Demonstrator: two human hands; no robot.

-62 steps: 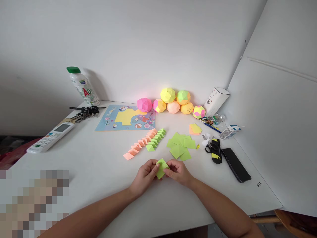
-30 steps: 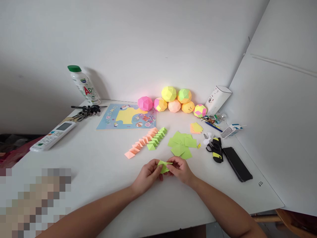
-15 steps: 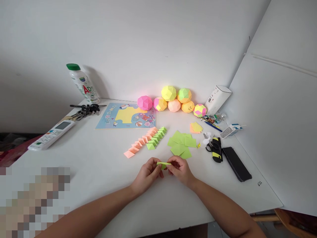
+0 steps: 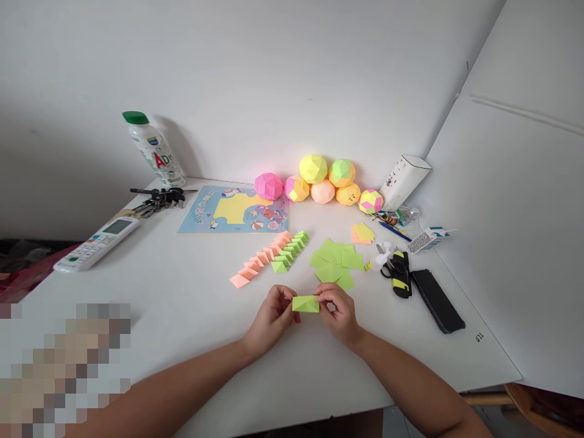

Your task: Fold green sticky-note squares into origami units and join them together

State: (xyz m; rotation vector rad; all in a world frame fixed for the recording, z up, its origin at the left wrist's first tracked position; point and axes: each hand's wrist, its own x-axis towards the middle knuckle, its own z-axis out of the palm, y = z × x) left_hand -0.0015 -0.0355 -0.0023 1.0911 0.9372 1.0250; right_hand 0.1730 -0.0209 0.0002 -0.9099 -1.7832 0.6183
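Both hands hold one small folded green paper [image 4: 305, 303] just above the white table [image 4: 191, 310]. My left hand [image 4: 272, 319] pinches its left end and my right hand [image 4: 338, 312] pinches its right end. The paper now shows as a flat narrow rectangle. Just beyond my right hand lies a loose pile of green paper squares [image 4: 336, 263]. To the left of that pile, a row of folded orange pieces [image 4: 260, 260] and green pieces [image 4: 289, 250] runs diagonally.
Several paper balls [image 4: 322, 180] line the back wall. A picture sheet [image 4: 235, 211], keys [image 4: 157, 198], a remote [image 4: 97, 242] and a bottle [image 4: 152, 149] sit on the left. Scissors [image 4: 398, 271], a black phone [image 4: 437, 300] and small boxes [image 4: 404, 180] sit on the right.
The green paper went from an open diamond shape to a thin edge-on strip, and now lies folded as a flat rectangle between my fingers. My hands stayed in the same spot.
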